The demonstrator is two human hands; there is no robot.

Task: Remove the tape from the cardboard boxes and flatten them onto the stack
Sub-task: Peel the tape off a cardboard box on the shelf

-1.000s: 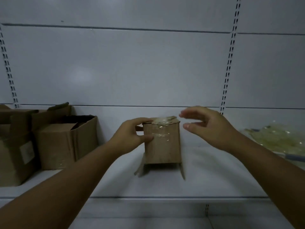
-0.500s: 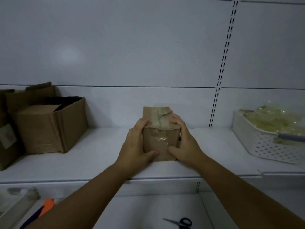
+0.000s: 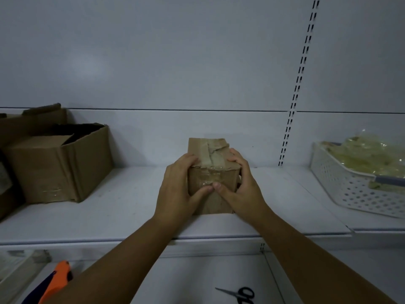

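A small brown cardboard box (image 3: 211,172) stands on the white shelf (image 3: 131,207), near its front edge. Clear tape (image 3: 208,154) crosses its top and runs down the near face. My left hand (image 3: 178,189) grips the box's left side, fingers over the top edge and thumb on the near face. My right hand (image 3: 243,189) grips the right side the same way. Both thumb tips meet on the taped patch of the front face.
Larger open cardboard boxes (image 3: 57,163) stand at the shelf's left end. A white perforated basket (image 3: 350,183) full of crumpled clear plastic sits at the right. On the lower shelf lie black scissors (image 3: 241,294) and an orange-handled tool (image 3: 55,281).
The box came down from mid-air onto the shelf and my right hand closed on its right side. Since half a second ago both thumbs slid inward to meet on the front tape.
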